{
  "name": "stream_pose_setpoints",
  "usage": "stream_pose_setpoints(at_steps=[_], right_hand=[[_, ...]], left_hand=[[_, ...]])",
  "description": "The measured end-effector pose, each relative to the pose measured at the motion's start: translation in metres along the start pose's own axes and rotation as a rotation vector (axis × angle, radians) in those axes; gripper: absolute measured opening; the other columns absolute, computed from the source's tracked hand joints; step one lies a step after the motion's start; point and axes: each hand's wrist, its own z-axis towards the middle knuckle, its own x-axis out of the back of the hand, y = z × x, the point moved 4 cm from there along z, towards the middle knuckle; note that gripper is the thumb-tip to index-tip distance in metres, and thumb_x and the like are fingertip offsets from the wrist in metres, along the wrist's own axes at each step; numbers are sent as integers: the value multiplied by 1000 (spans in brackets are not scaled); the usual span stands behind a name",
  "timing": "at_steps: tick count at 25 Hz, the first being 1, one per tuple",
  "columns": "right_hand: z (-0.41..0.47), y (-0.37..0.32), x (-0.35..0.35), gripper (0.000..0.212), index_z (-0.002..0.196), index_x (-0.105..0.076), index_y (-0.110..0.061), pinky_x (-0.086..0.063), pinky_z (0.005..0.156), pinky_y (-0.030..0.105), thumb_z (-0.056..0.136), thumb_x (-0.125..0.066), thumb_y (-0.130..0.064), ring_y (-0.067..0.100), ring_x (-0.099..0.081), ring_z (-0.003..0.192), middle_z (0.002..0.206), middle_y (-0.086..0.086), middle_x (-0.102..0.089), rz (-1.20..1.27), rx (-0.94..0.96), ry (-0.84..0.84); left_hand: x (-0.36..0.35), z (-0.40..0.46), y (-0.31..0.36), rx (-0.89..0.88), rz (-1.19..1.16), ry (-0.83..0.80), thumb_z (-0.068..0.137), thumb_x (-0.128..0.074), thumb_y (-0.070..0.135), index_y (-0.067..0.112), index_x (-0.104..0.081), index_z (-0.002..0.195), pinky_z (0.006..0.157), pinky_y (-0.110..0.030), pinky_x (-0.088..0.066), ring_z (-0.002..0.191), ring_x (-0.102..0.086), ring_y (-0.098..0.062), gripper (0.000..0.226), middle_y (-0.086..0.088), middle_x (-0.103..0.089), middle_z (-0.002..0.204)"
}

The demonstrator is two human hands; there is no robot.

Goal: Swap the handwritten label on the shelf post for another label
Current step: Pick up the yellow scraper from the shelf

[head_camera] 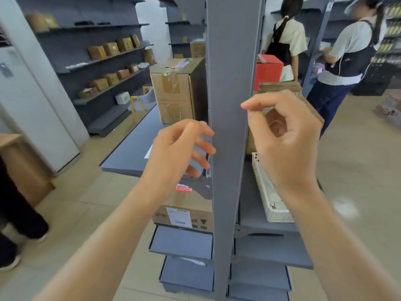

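Grey metal fills the middle of the view: the shelf post [230, 83] runs from top to bottom, and both hands are raised against it. No label shows on the face of the post, so where the handwritten label sits cannot be told.

To the left of the post the left hand [180, 146] hangs with its fingers loosely curled and spread, gripping nothing, the fingertips just at the post's left edge. To the right of the post the right hand [284, 135] has thumb and forefinger pinched together near the post's right edge; whether anything thin lies between them cannot be told.

Behind the left hand, left of the post, a tall cardboard box [178, 92] stands on a grey shelf [130, 153]. Below that shelf, close against the post, a lower cardboard box [186, 211] carries a white printed sticker and a red one. Right of the post, behind the right hand, a brown cardboard piece [280, 86] is partly hidden by the fingers, and a white perforated basket [269, 198] rests on the shelf beneath. A red box [268, 70] sits farther back on that side.

Well beyond the post to the right, two people [347, 53] in aprons stand with their backs turned. Far left of the post, wall shelves [104, 61] hold rows of small brown boxes.
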Motion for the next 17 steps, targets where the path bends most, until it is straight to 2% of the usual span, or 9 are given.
stream_pose_setpoints(at_steps=[3,6,8,10,12,15,17], right_hand=[[1,-36,-32,19,87,-74,-6,-47,57,28,89,-62,9,24,-59,63,84,5,-68,-11,100,-53],[-4,-54,-78,18,88,-75,-13,-47,59,21,90,-61,-1,13,-59,64,85,-1,-68,-100,160,-183],[-8,-39,-118,17,97,-73,-18,-46,66,20,91,-59,-10,6,-57,70,89,-8,-64,-240,17,-337],[-13,-9,-156,21,113,-66,-18,-48,81,32,95,-55,-17,18,-64,97,108,-2,-66,-421,-252,-563],[-15,14,-184,31,126,-57,-10,-47,92,41,99,-51,-23,36,-57,120,130,11,-60,-621,-410,-742],[-9,35,-204,47,136,-50,-1,-47,94,41,103,-45,-35,40,-52,129,140,20,-51,-859,-491,-858],[-10,49,-209,51,136,-54,-3,-47,91,38,104,-43,-41,38,-52,129,142,20,-52,-956,-517,-918]], left_hand=[[41,5,3,-3,31,19,95,-49,22,23,-72,85,43,-25,-49,51,-63,-13,24,2,-74,68],[73,7,-8,10,43,72,95,-54,22,26,-71,94,46,-24,-51,52,-64,-11,17,6,-75,70],[93,6,-17,21,46,119,93,-55,18,30,-69,101,46,-21,-51,51,-65,-9,19,8,-76,75],[110,5,-24,43,35,151,92,-56,14,33,-66,104,45,-20,-51,51,-66,-7,24,6,-76,81],[121,3,-29,56,22,146,92,-57,12,33,-65,105,45,-20,-51,51,-65,-7,26,3,-75,84],[128,1,-36,72,2,111,92,-57,11,32,-65,104,46,-20,-51,49,-64,-7,26,-1,-75,90],[130,3,-39,82,7,93,93,-56,10,32,-65,104,46,-20,-51,49,-63,-6,26,-3,-75,92]])
